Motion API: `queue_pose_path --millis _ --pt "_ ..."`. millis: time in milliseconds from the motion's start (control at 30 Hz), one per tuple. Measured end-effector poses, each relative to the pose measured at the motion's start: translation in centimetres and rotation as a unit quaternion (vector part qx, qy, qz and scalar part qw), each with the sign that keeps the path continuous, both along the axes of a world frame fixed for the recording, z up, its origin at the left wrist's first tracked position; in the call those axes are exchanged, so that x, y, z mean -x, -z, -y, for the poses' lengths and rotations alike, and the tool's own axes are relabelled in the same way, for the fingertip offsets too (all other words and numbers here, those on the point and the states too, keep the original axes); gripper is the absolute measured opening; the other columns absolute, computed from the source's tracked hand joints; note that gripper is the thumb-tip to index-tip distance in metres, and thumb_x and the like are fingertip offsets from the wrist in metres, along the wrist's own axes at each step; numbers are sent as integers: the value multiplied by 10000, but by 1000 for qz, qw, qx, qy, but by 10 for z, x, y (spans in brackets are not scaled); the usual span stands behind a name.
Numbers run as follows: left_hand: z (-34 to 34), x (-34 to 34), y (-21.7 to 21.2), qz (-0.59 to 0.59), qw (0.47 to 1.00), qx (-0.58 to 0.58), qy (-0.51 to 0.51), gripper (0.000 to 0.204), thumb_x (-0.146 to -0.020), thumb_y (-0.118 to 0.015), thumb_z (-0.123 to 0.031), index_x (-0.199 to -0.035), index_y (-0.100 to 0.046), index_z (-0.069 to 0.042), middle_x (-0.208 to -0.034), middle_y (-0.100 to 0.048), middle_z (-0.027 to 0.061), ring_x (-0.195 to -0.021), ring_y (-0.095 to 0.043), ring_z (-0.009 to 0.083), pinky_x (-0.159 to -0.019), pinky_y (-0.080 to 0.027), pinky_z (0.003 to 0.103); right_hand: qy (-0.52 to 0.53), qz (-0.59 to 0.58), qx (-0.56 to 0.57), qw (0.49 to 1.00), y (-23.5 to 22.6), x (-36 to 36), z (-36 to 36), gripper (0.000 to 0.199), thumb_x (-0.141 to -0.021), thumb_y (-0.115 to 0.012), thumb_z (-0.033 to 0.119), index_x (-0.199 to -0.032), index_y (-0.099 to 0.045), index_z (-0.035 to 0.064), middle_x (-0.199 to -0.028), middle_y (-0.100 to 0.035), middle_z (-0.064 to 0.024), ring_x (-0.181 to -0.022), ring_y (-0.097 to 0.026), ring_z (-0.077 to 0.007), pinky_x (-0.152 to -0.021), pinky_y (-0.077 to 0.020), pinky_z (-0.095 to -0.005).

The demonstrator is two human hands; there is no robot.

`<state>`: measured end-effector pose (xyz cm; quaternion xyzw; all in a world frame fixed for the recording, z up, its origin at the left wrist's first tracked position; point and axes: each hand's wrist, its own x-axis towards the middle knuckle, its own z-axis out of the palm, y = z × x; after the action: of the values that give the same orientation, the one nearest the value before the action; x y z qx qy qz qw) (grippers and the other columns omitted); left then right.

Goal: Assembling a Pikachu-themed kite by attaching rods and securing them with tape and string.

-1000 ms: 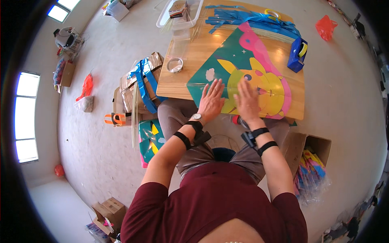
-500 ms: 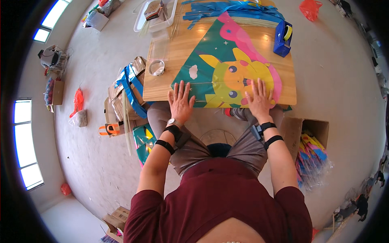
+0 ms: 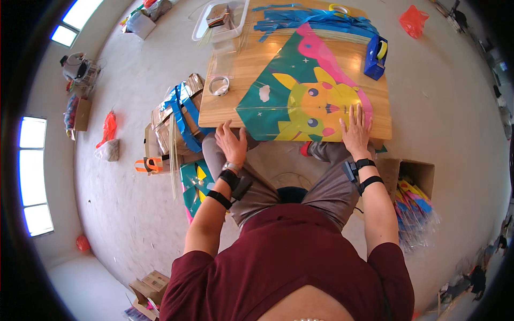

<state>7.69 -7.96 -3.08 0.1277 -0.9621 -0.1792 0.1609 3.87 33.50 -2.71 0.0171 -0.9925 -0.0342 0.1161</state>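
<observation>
Two hands, neither clenched. My right hand (image 3: 356, 131) lies palm-down, fingers spread, on the right end of the pointed, glossy green, yellow and pink film sheet (image 3: 313, 91) – dead ahead at 12 o'clock on the light-brown wooden table (image 3: 217, 113). My left hand (image 3: 231, 143), 11 o'clock, is half-curled by the near edge; can't tell if it grips anything. Step looks like flattening the sheet; moving on calls for steady, even pressure. Hidden: sheet under my right palm, left fingertips' undersides. Unclear whether the thin crosswise line (image 3: 267, 108) is crease or stick.
</observation>
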Motion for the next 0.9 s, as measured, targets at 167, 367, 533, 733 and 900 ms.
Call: queue_pose_path --millis 167,367,533,733,900 --pt "-34 -10 19 22 812 -550 -194 449 -835 -812 -257 -1085 -551 10 -1027 -600 93 -897 -591 186 -789 -490 344 60 102 63 991 -3 0 15 710 -1033 -378 505 -1542 -311 16 -1634 -260 -155 -1511 -239 -286 -1208 -135 -567" --pt "-39 4 15 62 687 -714 -123 216 -896 -755 -222 -914 -663 -27 -821 -639 15 -734 -563 111 -667 -455 268 -85 62 134 985 -30 -10 84 737 -959 -563 400 -1512 -328 -27 -1609 -265 -224 -1513 -209 -353 -1197 -130 -590" --pt "-37 37 -36 37 720 -688 -76 146 -904 -728 -184 -924 -664 -54 -764 -584 -34 -682 -511 75 -621 -400 247 -194 83 216 953 -84 -26 154 836 -890 -667 396 -1505 -319 -50 -1593 -271 -246 -1505 -204 -378 -1197 -131 -587" --pt "-76 61 -136 -18 665 -743 75 106 -896 -738 -163 -895 -665 -87 -758 -576 -64 -693 -517 64 -599 -402 227 -227 4 264 937 -172 -25 178 937 -841 -739 363 -1522 -256 -62 -1589 -245 -274 -1499 -211 -386 -1187 -178 -578" --pt "-136 25 -197 -89 748 -630 187 152 -869 -729 -74 -972 -665 17 -969 -654 56 -812 -619 129 -715 -498 277 -268 -128 391 871 -269 -6 156 698 -880 -725 354 -1355 -497 -103 -1325 -563 -311 -1249 -547 -437 -1050 -441 -448"
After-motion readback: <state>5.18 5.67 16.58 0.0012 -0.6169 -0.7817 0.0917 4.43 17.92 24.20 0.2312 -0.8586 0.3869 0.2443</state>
